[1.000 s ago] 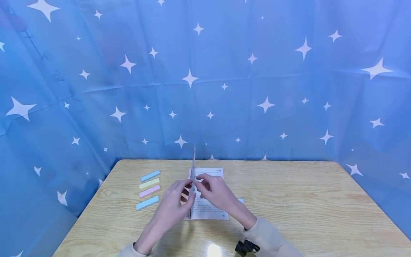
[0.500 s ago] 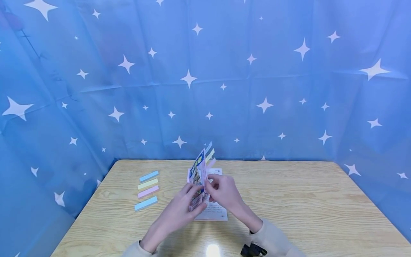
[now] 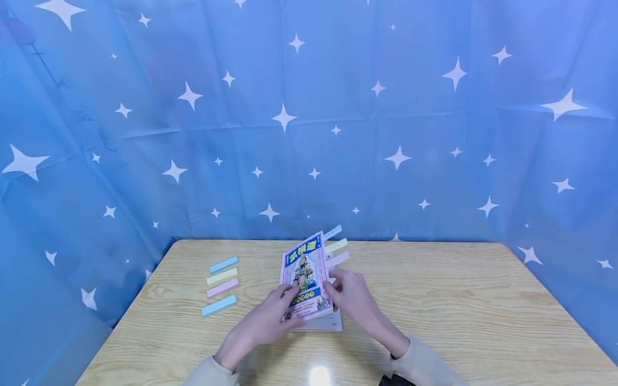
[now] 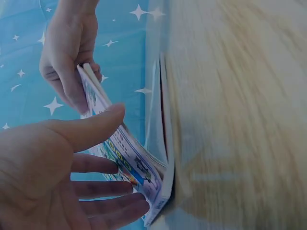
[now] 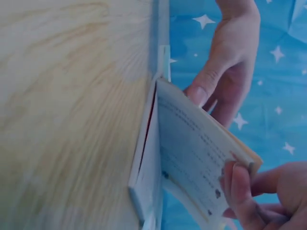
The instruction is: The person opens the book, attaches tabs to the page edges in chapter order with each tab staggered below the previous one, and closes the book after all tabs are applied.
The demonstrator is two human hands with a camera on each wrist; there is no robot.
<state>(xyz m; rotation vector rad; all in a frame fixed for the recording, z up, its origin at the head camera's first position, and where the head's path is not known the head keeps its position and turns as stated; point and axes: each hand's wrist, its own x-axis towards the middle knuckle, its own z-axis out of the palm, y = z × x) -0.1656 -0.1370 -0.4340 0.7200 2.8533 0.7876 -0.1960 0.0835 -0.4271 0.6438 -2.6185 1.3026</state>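
Note:
A paperback book [image 3: 304, 271] with an illustrated cover stands partly open, its front part tilted up over the pages lying on the table. Blue [image 3: 333, 232], yellow and pink [image 3: 338, 260] page tabs stick out past its far right side. My right hand [image 3: 356, 300] pinches the right edge of the raised part between thumb and fingers; the right wrist view shows printed text on its underside. My left hand [image 3: 267, 317] is at the lower left of the cover. In the left wrist view its fingers [image 4: 103, 190] lie extended along the cover near the spine.
On the table [image 3: 458, 300], left of the book, lie several sticky-tab strips: a blue strip [image 3: 223, 264], a yellow strip [image 3: 222, 276], a pink strip [image 3: 222, 288] and a larger blue strip [image 3: 219, 306]. A blue star-patterned curtain [image 3: 309, 134] hangs behind the table.
The raised front part of the book has swung from upright down to the right, bringing its cover and tabs into sight. My right hand moved right and slightly down with its edge.

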